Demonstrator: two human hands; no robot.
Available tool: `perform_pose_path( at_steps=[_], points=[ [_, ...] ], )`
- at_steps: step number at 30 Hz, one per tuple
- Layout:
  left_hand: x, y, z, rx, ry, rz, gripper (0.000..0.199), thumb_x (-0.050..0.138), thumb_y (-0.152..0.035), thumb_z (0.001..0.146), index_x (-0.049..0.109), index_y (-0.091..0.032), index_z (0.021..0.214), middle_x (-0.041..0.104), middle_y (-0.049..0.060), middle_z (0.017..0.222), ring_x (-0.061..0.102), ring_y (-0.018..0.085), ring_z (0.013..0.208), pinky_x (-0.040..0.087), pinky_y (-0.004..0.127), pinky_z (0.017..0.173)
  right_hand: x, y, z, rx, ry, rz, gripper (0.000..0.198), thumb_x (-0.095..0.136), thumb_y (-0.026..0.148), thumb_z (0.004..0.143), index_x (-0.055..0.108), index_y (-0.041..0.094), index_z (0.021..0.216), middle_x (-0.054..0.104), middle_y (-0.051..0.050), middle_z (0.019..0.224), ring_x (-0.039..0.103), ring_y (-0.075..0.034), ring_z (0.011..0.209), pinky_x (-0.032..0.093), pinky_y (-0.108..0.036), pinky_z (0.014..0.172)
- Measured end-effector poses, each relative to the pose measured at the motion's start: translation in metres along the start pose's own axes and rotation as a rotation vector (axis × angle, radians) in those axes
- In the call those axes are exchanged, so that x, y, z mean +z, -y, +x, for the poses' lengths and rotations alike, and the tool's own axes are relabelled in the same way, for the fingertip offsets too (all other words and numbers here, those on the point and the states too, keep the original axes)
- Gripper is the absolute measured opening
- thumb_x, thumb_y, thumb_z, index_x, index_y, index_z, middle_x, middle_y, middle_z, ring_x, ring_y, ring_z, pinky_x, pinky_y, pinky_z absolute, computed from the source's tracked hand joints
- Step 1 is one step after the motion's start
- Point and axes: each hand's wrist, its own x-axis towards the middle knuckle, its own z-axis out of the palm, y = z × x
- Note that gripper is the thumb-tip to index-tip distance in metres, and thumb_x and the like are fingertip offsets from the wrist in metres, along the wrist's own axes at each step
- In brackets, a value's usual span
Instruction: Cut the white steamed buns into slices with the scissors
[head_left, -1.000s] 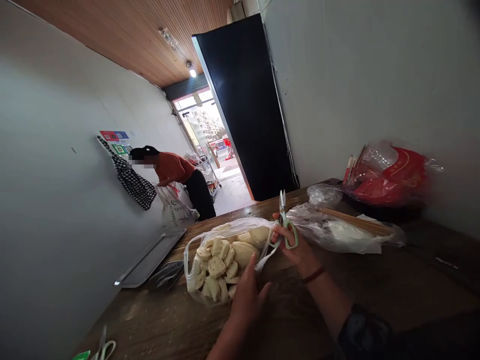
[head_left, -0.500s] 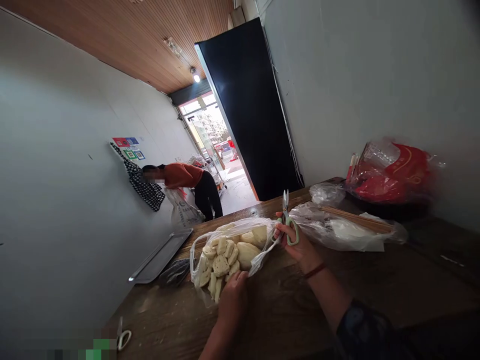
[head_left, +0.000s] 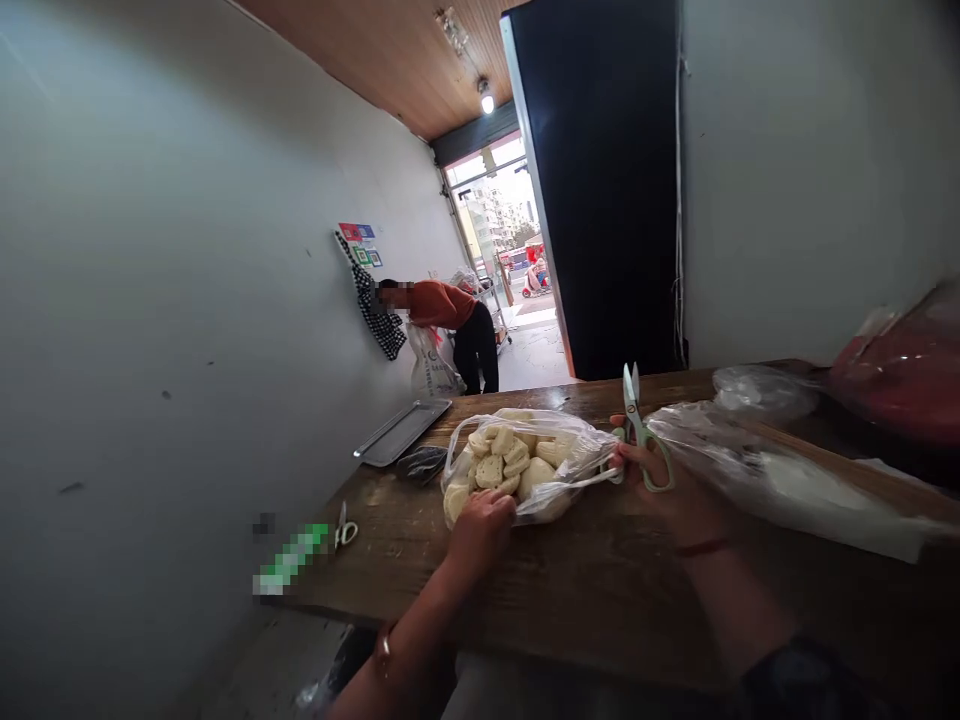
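- Right hand (head_left: pixel 641 465) is wrapped around green-handled scissors (head_left: pixel 632 405), blades pointing up and a bit apart, with the handle of a plastic bag (head_left: pixel 562 505) pulled over to its fingers.
- Left hand (head_left: pixel 484 525) has its fingers curled at the near edge of that bag; can't tell if they're actually gripping the plastic.
- Bag itself sits mid-table between the hands, mouth open, full of pale bread-like chunks (head_left: pixel 491 470).
- Surface is a dark, worn wooden table (head_left: pixel 570 590), pale specks here and there. Metal tray (head_left: pixel 401 435) at the far left, second scissors (head_left: pixel 346 530) near the left edge, clear plastic packaging (head_left: pixel 739 475) on the right.
- Room's got pale walls, a wood-slat ceiling (head_left: pixel 360 45), a lit bulb (head_left: pixel 487 102), a tall black panel (head_left: pixel 600 200) and a doorway (head_left: pixel 536 325) onto the street. Someone in an orange top (head_left: pixel 442 303) is bent over a white sack (head_left: pixel 431 368).
- Writing: QR-style signs (head_left: pixel 364 245) on the wall and print on the sack, all too small to read. Green label (head_left: pixel 300 550) is pixelated out.
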Motion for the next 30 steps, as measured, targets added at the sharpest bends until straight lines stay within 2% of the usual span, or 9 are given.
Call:
perform_pose_path(
  at_steps=[3, 6, 10, 13, 17, 19, 21, 24, 30],
  points=[
    [0.009, -0.011, -0.001, -0.012, 0.078, -0.045, 0.020, 0.045, -0.013, 0.087, 0.060, -0.019, 0.075, 0.065, 0.006, 0.078, 0.060, 0.020, 0.078, 0.044, 0.032, 0.074, -0.005, 0.000, 0.002, -0.005, -0.018, 0.010, 0.038, 0.081, 0.020, 0.067, 0.071, 0.028, 0.103, 0.064, 0.004, 0.073, 0.060, -0.012, 0.060, 0.053, -0.022, 0.054],
    [0.020, -0.024, 0.000, -0.008, 0.085, -0.103, 0.018, 0.046, -0.013, 0.086, 0.063, -0.019, 0.083, 0.067, 0.008, 0.086, 0.062, 0.022, 0.087, 0.047, 0.036, 0.082, -0.012, 0.000, 0.007, -0.018, -0.039, 0.030, 0.040, 0.083, 0.020, 0.063, 0.071, 0.027, 0.101, 0.060, 0.006, 0.066, 0.056, -0.010, 0.055, 0.053, -0.021, 0.054],
    [0.019, -0.035, -0.005, 0.081, -0.006, -0.274, 0.039, 0.051, -0.008, 0.079, 0.061, -0.019, 0.115, 0.067, 0.010, 0.113, 0.061, 0.023, 0.106, 0.048, 0.038, 0.096, -0.016, 0.002, 0.008, -0.049, -0.072, 0.042, 0.041, 0.084, 0.018, 0.063, 0.071, 0.025, 0.101, 0.062, 0.004, 0.068, 0.056, -0.008, 0.058, 0.053, -0.018, 0.057],
    [0.009, -0.026, -0.013, 0.043, -0.156, -0.334, 0.047, 0.054, -0.013, 0.081, 0.055, -0.022, 0.128, 0.062, 0.011, 0.126, 0.057, 0.024, 0.119, 0.046, 0.040, 0.103, -0.017, 0.004, 0.007, -0.057, -0.088, 0.040, 0.041, 0.085, 0.017, 0.063, 0.071, 0.025, 0.101, 0.063, 0.004, 0.070, 0.057, -0.009, 0.059, 0.054, -0.020, 0.057],
    [-0.003, 0.019, -0.029, -0.276, -0.392, -0.403, 0.035, 0.059, -0.025, 0.084, 0.059, -0.020, 0.119, 0.062, 0.011, 0.115, 0.059, 0.023, 0.107, 0.049, 0.041, 0.096, -0.016, 0.005, 0.005, -0.049, -0.106, 0.036, 0.038, 0.084, 0.015, 0.062, 0.071, 0.026, 0.095, 0.063, 0.004, 0.071, 0.057, -0.010, 0.059, 0.054, -0.022, 0.057],
    [-0.004, 0.046, -0.040, -0.568, -0.474, -0.545, 0.032, 0.064, -0.028, 0.082, 0.061, -0.018, 0.111, 0.061, 0.008, 0.104, 0.060, 0.021, 0.096, 0.051, 0.036, 0.086, -0.017, 0.006, 0.006, -0.044, -0.113, 0.029, 0.036, 0.084, 0.015, 0.062, 0.071, 0.027, 0.094, 0.063, 0.005, 0.071, 0.057, -0.010, 0.060, 0.053, -0.023, 0.057],
    [0.001, 0.066, -0.052, -0.880, -0.467, -0.844, 0.031, 0.069, -0.029, 0.078, 0.059, -0.017, 0.104, 0.059, 0.004, 0.092, 0.061, 0.016, 0.083, 0.051, 0.029, 0.076, -0.020, 0.005, 0.007, -0.043, -0.118, 0.014, 0.036, 0.083, 0.015, 0.064, 0.071, 0.030, 0.095, 0.062, 0.005, 0.070, 0.056, -0.011, 0.059, 0.052, -0.025, 0.057],
    [0.015, 0.078, -0.064, -1.003, -0.360, -1.017, 0.036, 0.074, -0.034, 0.075, 0.055, -0.015, 0.100, 0.059, 0.001, 0.082, 0.061, 0.012, 0.065, 0.050, 0.025, 0.060, -0.028, 0.004, 0.012, -0.027, -0.110, -0.028, 0.035, 0.081, 0.019, 0.066, 0.071, 0.034, 0.096, 0.060, 0.005, 0.068, 0.053, -0.013, 0.057, 0.051, -0.029, 0.056],
    [0.030, 0.067, -0.055, -1.049, -0.162, -1.297, 0.045, 0.074, -0.049, 0.076, 0.058, -0.014, 0.098, 0.066, 0.004, 0.076, 0.062, 0.012, 0.053, 0.048, 0.022, 0.047, -0.039, 0.003, 0.019, -0.023, -0.096, -0.094, 0.036, 0.082, 0.022, 0.065, 0.070, 0.035, 0.097, 0.058, 0.005, 0.069, 0.052, -0.014, 0.055, 0.050, -0.032, 0.054]
  ],
)
